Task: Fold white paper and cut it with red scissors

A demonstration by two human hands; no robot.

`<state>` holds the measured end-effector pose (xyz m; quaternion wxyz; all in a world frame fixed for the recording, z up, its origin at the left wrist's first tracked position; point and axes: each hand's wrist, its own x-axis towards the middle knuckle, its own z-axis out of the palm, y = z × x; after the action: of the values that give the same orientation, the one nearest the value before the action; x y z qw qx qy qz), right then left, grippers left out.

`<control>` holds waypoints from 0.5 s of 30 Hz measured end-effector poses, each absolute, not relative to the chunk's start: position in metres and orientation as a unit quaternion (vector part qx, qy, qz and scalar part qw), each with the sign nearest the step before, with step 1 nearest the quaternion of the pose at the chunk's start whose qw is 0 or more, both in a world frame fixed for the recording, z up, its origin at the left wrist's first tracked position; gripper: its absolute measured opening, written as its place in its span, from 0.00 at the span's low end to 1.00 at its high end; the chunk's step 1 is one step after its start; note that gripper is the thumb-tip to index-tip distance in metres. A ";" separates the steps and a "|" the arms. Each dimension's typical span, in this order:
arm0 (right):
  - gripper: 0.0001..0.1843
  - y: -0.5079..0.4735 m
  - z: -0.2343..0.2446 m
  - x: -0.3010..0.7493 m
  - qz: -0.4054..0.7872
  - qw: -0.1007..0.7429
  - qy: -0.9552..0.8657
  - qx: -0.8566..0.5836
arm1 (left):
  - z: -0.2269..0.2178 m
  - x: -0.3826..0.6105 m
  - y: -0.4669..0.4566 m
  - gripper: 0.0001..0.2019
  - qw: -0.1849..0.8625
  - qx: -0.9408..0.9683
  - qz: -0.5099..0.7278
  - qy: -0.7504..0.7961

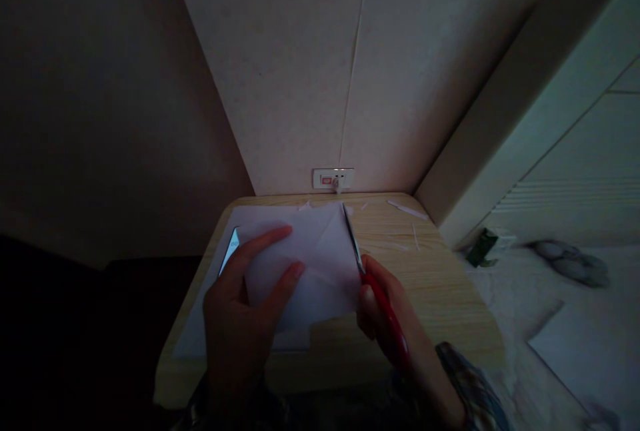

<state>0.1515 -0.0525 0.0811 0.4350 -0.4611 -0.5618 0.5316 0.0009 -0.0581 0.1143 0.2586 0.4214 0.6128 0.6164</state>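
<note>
My left hand [245, 304] holds a folded white sheet of paper [320, 251] over a small wooden table [440, 284], fingers on top and thumb at its near edge. My right hand [385, 311] grips red-handled scissors [373, 284]. Their blades run along the paper's right edge and point away from me. Another white sheet [200, 331] lies flat under the folded one at the table's left side.
Thin paper strips [407, 209] lie scattered at the table's far right. A wall socket [333, 179] sits just behind the table. To the right, on the floor, are a dark green object [483, 246], a grey item [570, 261] and a white sheet [585, 344].
</note>
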 end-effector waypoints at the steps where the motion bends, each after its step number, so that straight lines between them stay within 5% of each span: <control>1: 0.25 -0.052 0.082 0.152 0.529 0.433 -0.564 -0.462 | 0.115 0.001 -0.058 0.15 0.260 0.422 0.614 0.614; 15: 0.19 -0.055 0.086 0.148 0.516 0.454 -0.539 -0.487 | 0.114 0.000 -0.059 0.16 0.259 0.433 0.610 0.611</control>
<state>0.1476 -0.0552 0.0863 0.4538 -0.4867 -0.5392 0.5162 -0.0001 -0.0591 0.1142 0.2589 0.4330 0.6106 0.6104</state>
